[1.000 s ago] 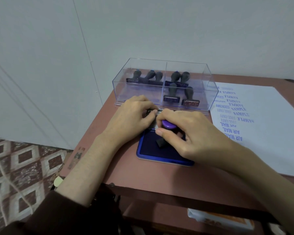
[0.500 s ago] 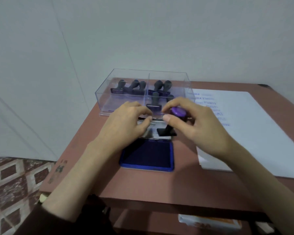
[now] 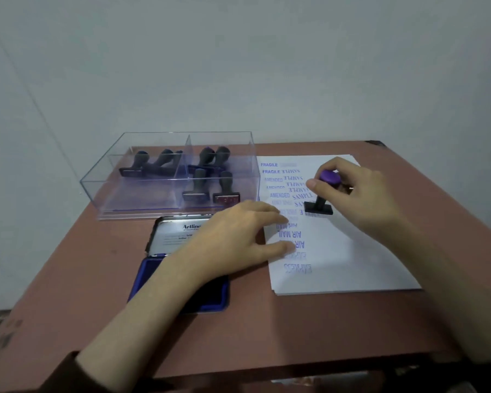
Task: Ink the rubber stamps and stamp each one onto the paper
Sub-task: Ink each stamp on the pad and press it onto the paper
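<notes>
My right hand (image 3: 360, 191) grips a rubber stamp (image 3: 321, 204) by its purple knob, its black base just above or touching the white paper (image 3: 352, 251) beside earlier blue prints. My left hand (image 3: 238, 239) lies flat with fingers spread, its fingertips resting on the paper's left edge over the AIR MAIL prints. It partly covers the open blue ink pad (image 3: 210, 296), whose lid (image 3: 170, 236) is folded back. Several dark-handled stamps (image 3: 207, 177) lie in a clear plastic box (image 3: 142, 199) behind the pad.
The brown table (image 3: 267, 330) stands against a pale wall, with its front edge near me and its right corner at the far back. Patterned floor shows at lower left.
My right hand lifted the stamp off the ink pad and carried it right over the paper. My left hand left the pad's lid and moved to the paper's edge.
</notes>
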`<state>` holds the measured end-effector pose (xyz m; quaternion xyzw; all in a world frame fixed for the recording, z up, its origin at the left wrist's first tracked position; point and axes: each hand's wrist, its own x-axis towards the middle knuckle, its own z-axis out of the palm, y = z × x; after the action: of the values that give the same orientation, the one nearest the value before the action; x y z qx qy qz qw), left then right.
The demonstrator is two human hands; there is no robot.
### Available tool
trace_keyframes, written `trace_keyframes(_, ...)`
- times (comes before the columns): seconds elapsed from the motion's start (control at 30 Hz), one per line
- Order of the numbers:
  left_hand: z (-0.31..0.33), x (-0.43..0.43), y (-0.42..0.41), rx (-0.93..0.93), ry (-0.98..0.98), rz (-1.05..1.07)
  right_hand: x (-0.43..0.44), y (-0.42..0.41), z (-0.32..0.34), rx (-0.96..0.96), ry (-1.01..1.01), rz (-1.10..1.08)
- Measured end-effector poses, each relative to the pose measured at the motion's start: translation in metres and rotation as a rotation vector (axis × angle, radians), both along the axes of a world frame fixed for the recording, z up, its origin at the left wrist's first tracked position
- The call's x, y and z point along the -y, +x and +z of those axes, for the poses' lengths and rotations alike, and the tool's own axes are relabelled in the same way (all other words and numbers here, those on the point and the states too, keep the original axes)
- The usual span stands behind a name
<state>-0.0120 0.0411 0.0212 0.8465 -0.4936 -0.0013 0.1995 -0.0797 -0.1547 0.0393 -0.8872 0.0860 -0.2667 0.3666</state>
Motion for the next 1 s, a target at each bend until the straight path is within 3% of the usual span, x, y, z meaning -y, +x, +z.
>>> trace_keyframes(1.0,-0.006,0.001,0.001,-0.012,0.014,0.001,-0.001,0.004,-0.014,-0.018,-0.182,0.105)
